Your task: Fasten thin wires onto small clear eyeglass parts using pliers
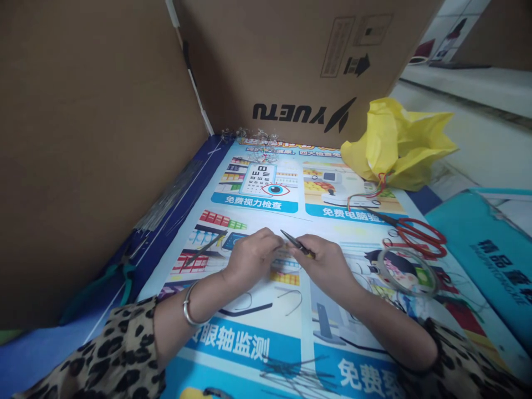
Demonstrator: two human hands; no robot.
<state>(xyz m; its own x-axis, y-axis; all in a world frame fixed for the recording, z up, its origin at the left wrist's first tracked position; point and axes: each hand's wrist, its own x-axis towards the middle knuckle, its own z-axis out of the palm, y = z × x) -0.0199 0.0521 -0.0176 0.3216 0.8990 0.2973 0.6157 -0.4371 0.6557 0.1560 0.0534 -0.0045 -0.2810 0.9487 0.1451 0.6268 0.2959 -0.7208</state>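
My left hand (pixel 254 256) is closed, its fingertips pinched together near the middle of the printed poster (pixel 286 221). Whatever it pinches is too small to make out. My right hand (pixel 325 260) is wrapped round a slim pointed metal tool (pixel 296 240), its tip angled up and to the left, just beyond the left fingertips. The two hands almost meet over the poster. Below them lie several loose dark wires (pixel 297 377), and one bent wire (pixel 293 299) rests nearer the hands.
Cardboard walls (pixel 282 61) stand at the back and left. Teal-handled pliers (pixel 120 277) and straight wires (pixel 168 197) lie left. To the right are red-handled scissors (pixel 421 235), a tape roll (pixel 407 271), a yellow bag (pixel 390 144) and a teal box (pixel 486 249).
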